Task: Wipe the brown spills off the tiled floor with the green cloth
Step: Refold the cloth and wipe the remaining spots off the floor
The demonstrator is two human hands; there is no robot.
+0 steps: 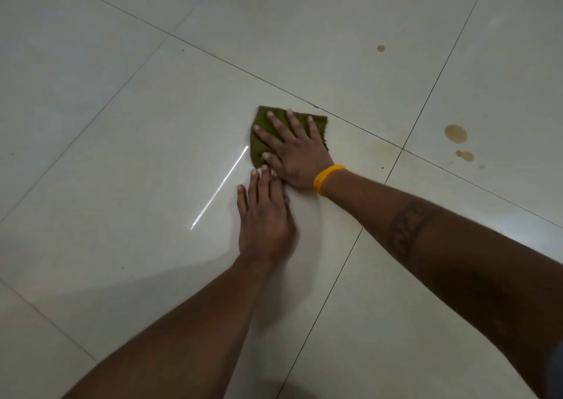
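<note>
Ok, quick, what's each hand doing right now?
Left hand: open, flat on the floor, holding nothing.
Right hand: open, fingers spread, pressing the green cloth to the floor.

No readable text, label, brand or number appears anywhere; a dark forearm marking (406, 228) at right is too blurred to read.

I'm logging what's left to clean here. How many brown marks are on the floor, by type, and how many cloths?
Distinct brown spills: 3 – small dot, large round spill, smaller double blob
Faint brownish smear: 1, at the tile joint
Green cloth: 1, under the right hand
Total: 5
</note>
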